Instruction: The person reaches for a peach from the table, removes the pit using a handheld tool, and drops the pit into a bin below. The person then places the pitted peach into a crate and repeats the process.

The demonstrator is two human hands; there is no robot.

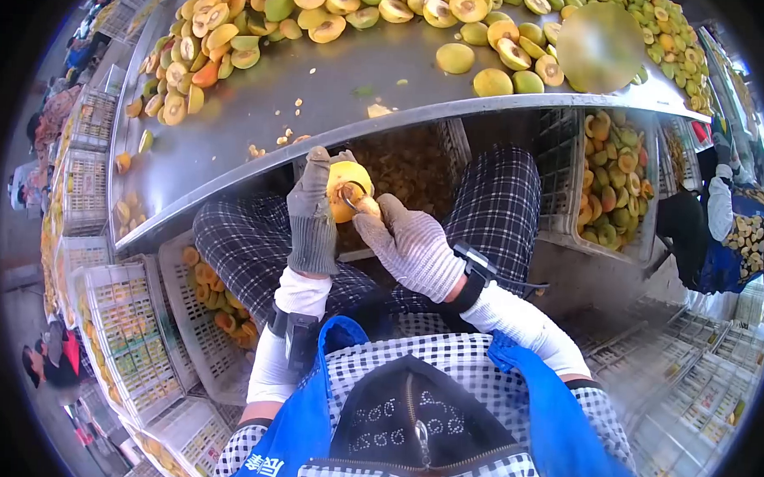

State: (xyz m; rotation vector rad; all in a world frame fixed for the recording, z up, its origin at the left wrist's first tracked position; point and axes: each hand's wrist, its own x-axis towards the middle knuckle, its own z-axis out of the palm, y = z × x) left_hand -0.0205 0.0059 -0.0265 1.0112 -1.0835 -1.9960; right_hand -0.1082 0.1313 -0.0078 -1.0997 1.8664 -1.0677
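In a grey knitted glove, my left hand (313, 215) holds a yellow half fruit (348, 185) upright just past the table's near edge, its cut face toward my right. My right hand (411, 246), in a pale glove, is closed round a small tool whose curved metal loop (360, 190) meets the cut face. The tool's handle is mostly hidden in my fingers. Below both hands, between my knees, stands a crate (457, 149) with brownish scraps in it.
Halved and whole fruits (326, 26) are heaped along the far side of the metal table (320, 85). Fruit-filled crates stand at the right (648, 206) and lower left (218, 363). White crates (130, 331) are stacked at the left. A co-worker's sleeve (720, 208) shows at far right.
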